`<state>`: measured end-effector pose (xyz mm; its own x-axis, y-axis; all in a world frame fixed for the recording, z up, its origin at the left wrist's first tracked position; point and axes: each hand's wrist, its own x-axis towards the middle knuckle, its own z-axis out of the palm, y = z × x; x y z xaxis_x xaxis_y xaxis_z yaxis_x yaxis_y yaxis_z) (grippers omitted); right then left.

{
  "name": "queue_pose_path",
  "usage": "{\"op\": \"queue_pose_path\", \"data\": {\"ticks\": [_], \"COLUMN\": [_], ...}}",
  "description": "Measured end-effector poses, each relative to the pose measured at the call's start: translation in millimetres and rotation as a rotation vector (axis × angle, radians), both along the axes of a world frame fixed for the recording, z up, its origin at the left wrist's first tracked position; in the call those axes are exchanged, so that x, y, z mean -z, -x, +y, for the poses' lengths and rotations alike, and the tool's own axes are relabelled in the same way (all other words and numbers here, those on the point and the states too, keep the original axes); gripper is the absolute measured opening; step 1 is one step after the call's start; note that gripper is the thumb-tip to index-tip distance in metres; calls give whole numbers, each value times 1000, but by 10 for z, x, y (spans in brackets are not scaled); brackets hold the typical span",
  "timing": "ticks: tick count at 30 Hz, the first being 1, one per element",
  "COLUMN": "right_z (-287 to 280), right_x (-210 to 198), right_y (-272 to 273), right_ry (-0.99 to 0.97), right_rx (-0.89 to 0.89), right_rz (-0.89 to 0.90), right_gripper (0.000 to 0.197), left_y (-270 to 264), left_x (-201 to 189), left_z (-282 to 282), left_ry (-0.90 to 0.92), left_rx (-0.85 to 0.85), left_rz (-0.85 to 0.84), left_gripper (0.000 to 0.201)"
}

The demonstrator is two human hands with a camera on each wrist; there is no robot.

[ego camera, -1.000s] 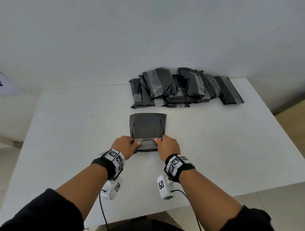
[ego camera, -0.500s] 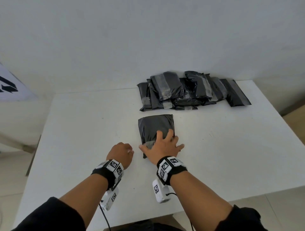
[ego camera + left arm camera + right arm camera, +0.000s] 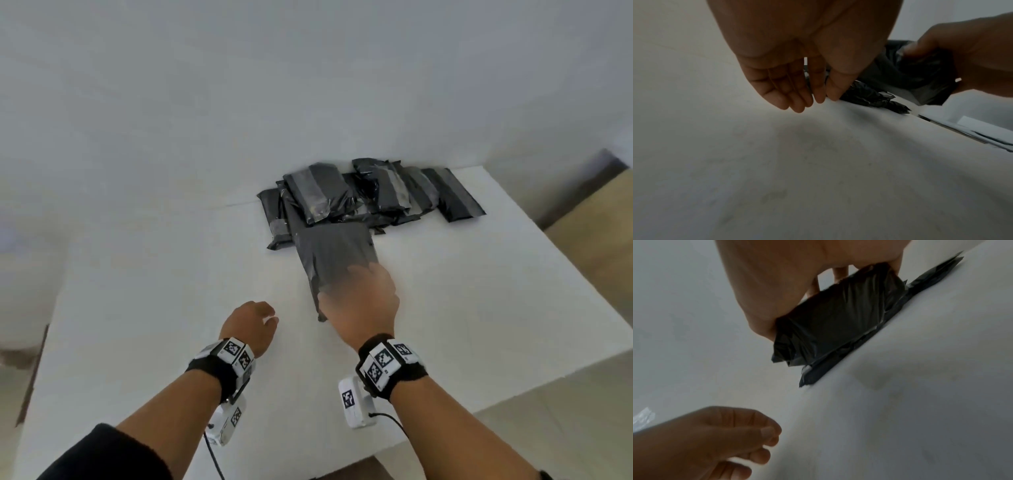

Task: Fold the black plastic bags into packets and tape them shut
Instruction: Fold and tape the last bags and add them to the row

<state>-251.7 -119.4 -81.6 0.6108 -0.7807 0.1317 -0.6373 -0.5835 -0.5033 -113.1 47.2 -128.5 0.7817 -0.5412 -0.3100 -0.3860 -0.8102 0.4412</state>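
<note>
Gripped between thumb and fingers of the right hand (image 3: 363,301), the packet (image 3: 337,260) hangs above the table (image 3: 479,308) near the pile (image 3: 370,195), while the left hand (image 3: 251,325) hovers loosely curled, holding nothing.

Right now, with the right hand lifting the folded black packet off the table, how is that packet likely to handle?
The packet probably holds its shape: gripped at one end by the right hand, it juts out without drooping. It looks light, since one hand carries it. Its glossy plastic skin may be slippery, and its crinkled loose corner suggests a soft, yielding surface.
</note>
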Motion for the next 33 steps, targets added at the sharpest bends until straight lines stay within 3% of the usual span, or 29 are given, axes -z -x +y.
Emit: {"op": "queue_pose_path", "data": {"ticks": [5,14,20,25,33], "right_z": [-719,-2329,-3214,-3521,-3491], "right_x": [-138,-163,-116,-5,89], "right_y": [-15,-113,-357,-639,-944], "right_ry": [54,78,80,40,118], "right_rx": [127,200,146,-21,-134], "right_rz": [-129,-22,63,181,405], "right_gripper": [68,67,60,56,64], "left_y": [80,274,351,302,265], "left_x": [-53,10,205,248,277], "left_z": [-529,-1907,-2339,-2441,-2400], "left_ry": [42,85,44,-7,-54], "left_rx": [92,212,241,234,284], "left_rz": [9,-47,-109,-193,-213], "left_gripper": [22,27,28,38,54]}}
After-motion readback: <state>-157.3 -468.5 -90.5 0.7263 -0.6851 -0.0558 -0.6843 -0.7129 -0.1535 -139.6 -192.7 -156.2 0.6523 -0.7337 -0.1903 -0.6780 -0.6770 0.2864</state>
